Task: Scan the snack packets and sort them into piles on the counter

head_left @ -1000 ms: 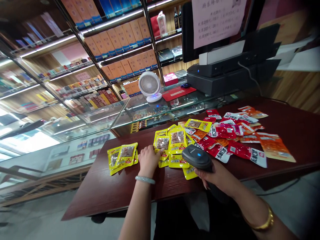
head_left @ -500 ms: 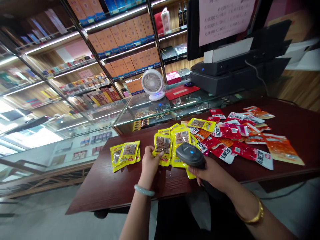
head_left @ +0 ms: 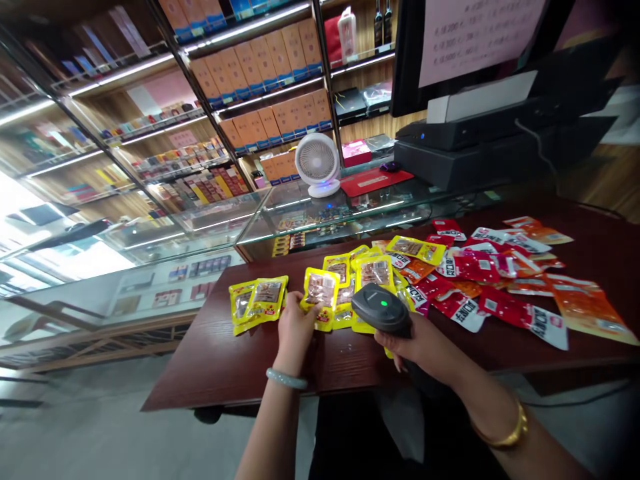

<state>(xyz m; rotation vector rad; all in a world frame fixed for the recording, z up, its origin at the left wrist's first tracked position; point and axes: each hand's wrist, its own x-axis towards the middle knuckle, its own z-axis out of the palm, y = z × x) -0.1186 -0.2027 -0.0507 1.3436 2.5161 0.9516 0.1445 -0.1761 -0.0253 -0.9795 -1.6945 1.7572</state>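
Observation:
Between thumb and fingers, my left hand [head_left: 299, 319] grips the lower left corner of a yellow snack packet [head_left: 321, 293], its clear window facing up. A black barcode scanner [head_left: 380, 308] with a green light on top is in my right hand [head_left: 425, 347], whose fingers wrap its handle. Its head points left and forward, over the pile of yellow packets [head_left: 374, 271]. To the left of my left hand lies a small stack of yellow packets [head_left: 260, 300]. Red and white packets [head_left: 525, 313] and orange packets [head_left: 590, 300] spread out on the right.
All the packets lie on a dark red wooden desk [head_left: 200, 373]. Behind it stand a glass display counter [head_left: 280, 207], a white fan [head_left: 317, 163], a red mat [head_left: 370, 181] and a black cash drawer [head_left: 450, 163] under a monitor [head_left: 407, 60]. Shelves of boxes [head_left: 255, 63] line the wall.
My left hand has moved the held yellow packet slightly left, off the pile toward the small stack. The scanner's light has turned from blue to green. The camera view has shifted a little left.

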